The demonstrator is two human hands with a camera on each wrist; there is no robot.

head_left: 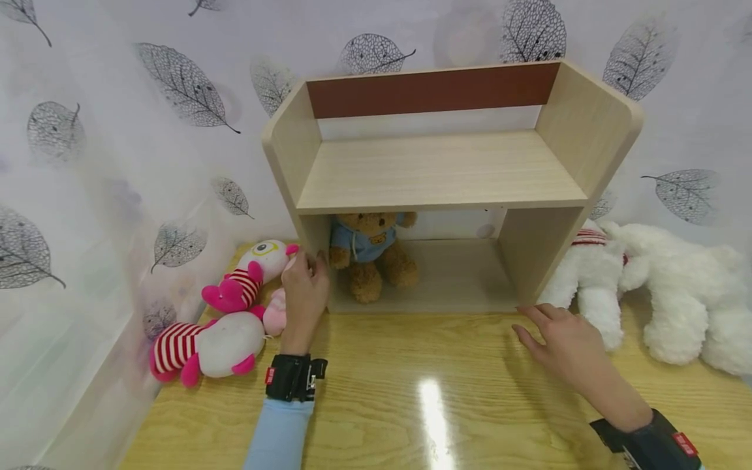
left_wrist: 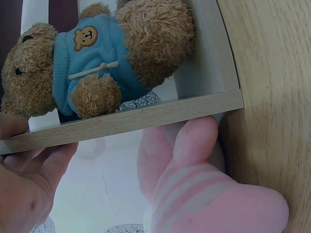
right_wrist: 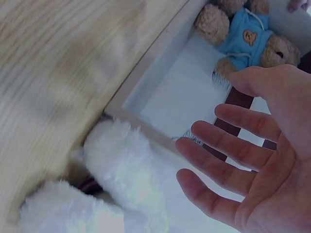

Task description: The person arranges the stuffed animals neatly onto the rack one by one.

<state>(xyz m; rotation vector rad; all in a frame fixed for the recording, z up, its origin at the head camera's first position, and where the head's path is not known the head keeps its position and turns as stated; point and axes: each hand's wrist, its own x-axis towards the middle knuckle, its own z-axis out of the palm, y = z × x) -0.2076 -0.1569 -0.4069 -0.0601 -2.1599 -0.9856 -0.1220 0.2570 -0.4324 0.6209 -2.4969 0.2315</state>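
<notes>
A pale wooden two-tier shelf point(head_left: 440, 170) with a reddish-brown back strip stands on the table. In its lower compartment, against the left side, sits a brown teddy bear point(head_left: 367, 248) in a blue hoodie, the top of its head hidden by the upper board. My left hand point(head_left: 305, 287) grips the front edge of the left side panel point(left_wrist: 141, 118), thumb on the bear's side and fingers on the outer face, as the left wrist view shows. Beside the shelf's lower right corner is my right hand point(head_left: 564, 343), its fingers point(right_wrist: 233, 141) spread and loosely bent, holding nothing.
Left of the shelf lie pink-and-white plush toys point(head_left: 229, 344) with red-striped parts, and a smaller pale pink striped plush point(left_wrist: 209, 199) close against the panel. White fluffy plush animals point(head_left: 675, 287) stand at the right. A leaf-patterned wall covering point(head_left: 117, 130) rises behind the wooden table point(head_left: 376, 385).
</notes>
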